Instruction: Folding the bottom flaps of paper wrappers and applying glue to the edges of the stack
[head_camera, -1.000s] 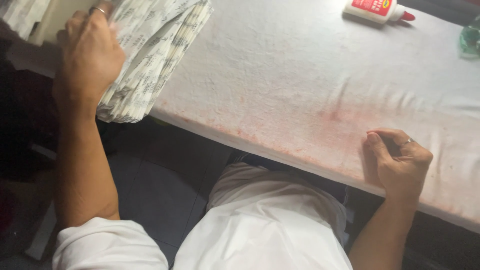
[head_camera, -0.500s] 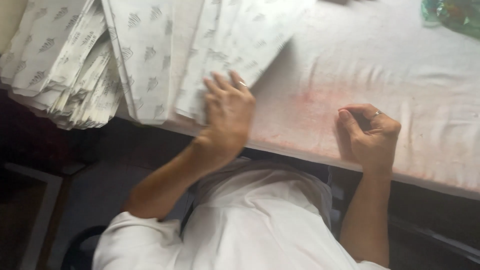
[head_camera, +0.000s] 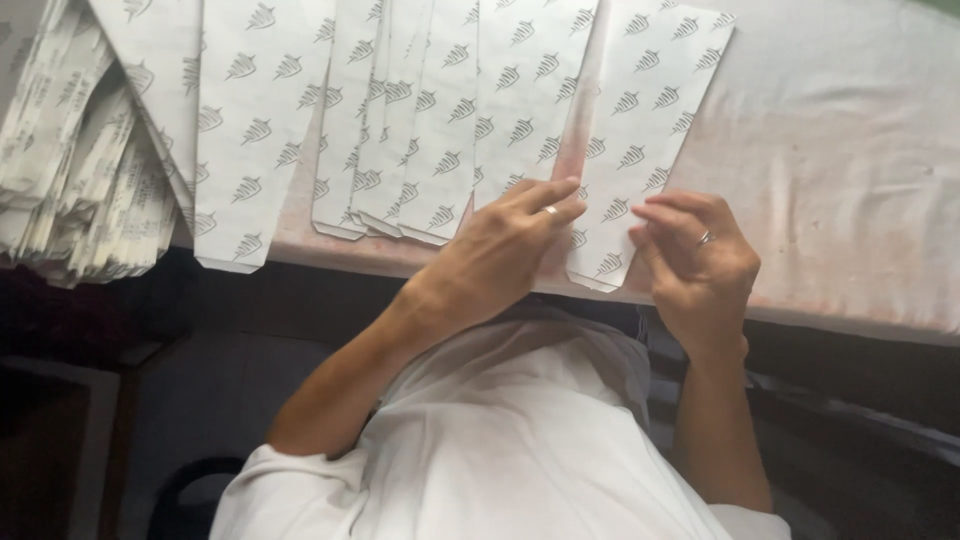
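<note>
Several long white paper sheets printed with small grey leaf marks lie side by side on the table. My left hand (head_camera: 500, 250) rests with fingers stretched flat on the near end of the rightmost sheet (head_camera: 640, 150), pressing its left edge. My right hand (head_camera: 695, 250) touches the same sheet's near right edge with curled fingertips. Each hand wears a ring.
A thick pile of the same printed sheets (head_camera: 80, 180) hangs over the table edge at the left. The white, pink-stained cloth (head_camera: 850, 170) covers the table. My white-clothed lap is below the table's near edge.
The view has shifted left. My left hand slid right from the pile to the rightmost sheet, and my right hand came from the bare cloth to that sheet's edge.
</note>
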